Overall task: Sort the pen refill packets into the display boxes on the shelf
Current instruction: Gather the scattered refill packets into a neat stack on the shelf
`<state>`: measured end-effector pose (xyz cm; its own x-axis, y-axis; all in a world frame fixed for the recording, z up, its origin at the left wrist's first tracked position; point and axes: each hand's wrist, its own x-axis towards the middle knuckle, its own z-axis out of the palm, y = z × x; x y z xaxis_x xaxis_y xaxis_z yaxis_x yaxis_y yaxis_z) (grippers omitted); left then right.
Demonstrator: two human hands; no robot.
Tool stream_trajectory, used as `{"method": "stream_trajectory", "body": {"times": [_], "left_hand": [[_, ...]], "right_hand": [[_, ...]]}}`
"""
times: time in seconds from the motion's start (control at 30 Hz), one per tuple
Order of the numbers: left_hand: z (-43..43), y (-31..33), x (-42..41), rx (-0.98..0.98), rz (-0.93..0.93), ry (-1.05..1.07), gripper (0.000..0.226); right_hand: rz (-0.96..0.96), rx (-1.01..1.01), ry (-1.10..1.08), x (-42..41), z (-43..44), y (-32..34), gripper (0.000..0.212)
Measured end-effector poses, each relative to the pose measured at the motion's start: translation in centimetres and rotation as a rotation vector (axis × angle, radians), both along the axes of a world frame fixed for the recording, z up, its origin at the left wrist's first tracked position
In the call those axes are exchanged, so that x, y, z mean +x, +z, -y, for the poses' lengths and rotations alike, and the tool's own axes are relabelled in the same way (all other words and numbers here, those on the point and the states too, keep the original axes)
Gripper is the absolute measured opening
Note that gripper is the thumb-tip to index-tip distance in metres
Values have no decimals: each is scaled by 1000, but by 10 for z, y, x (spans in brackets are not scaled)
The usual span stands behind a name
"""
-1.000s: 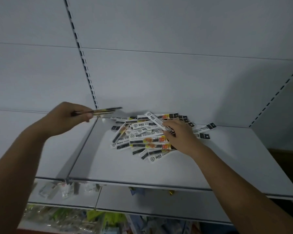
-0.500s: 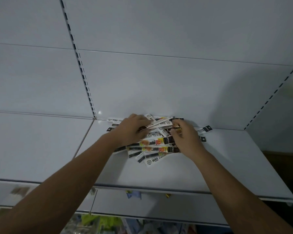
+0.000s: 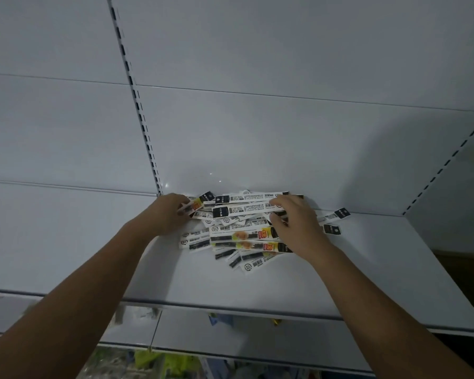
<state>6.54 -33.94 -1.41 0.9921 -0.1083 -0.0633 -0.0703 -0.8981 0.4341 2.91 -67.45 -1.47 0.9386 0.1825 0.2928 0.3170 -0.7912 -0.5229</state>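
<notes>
A loose pile of pen refill packets (image 3: pixel 238 236), long white strips with black and orange labels, lies at the back of a white shelf (image 3: pixel 257 285) against the rear panel. My left hand (image 3: pixel 167 217) is at the pile's left end, its fingers curled round the tips of a few packets there. My right hand (image 3: pixel 298 225) is at the right end, fingers over and thumb under the topmost long packets (image 3: pixel 244 210), which span between both hands. No display box is in view.
A slotted upright rail (image 3: pixel 140 110) runs down the rear panel left of the pile. A side panel (image 3: pixel 449 187) closes the shelf on the right. Under the shelf's front edge (image 3: pixel 230 309), a lower shelf (image 3: pixel 175 362) holds green and mixed goods.
My left hand, raised at the left with a few packets a second ago, has come down to the pile's left end. My right hand has shifted onto the top packets' right ends.
</notes>
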Motion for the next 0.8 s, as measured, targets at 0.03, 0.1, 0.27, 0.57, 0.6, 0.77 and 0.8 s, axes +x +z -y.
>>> {"method": "stream_trajectory", "body": {"times": [0.03, 0.1, 0.27, 0.57, 0.6, 0.77, 0.8], "left_hand": [[-2, 0, -1, 12, 7, -6, 29], [-9, 1, -2, 63, 46, -16, 23], [-32, 14, -2, 1, 256, -122, 26], [76, 38, 6, 43, 454, -376, 44], [90, 34, 6, 49, 434, -396, 45], [117, 0, -1, 106, 286, -470, 56], [114, -4, -3, 83, 310, -462, 56]], "right_hand": [[-4, -28, 7, 1, -2, 1, 35], [-28, -53, 16, 3, -7, 2, 40], [-47, -34, 7, 4, -7, -4, 37], [-12, -67, -10, -4, 3, 1, 38], [-11, -54, -18, -6, 8, 1, 37], [-62, 89, -121, -18, 39, -1, 39], [-65, 88, -132, -22, 44, -3, 44]]}}
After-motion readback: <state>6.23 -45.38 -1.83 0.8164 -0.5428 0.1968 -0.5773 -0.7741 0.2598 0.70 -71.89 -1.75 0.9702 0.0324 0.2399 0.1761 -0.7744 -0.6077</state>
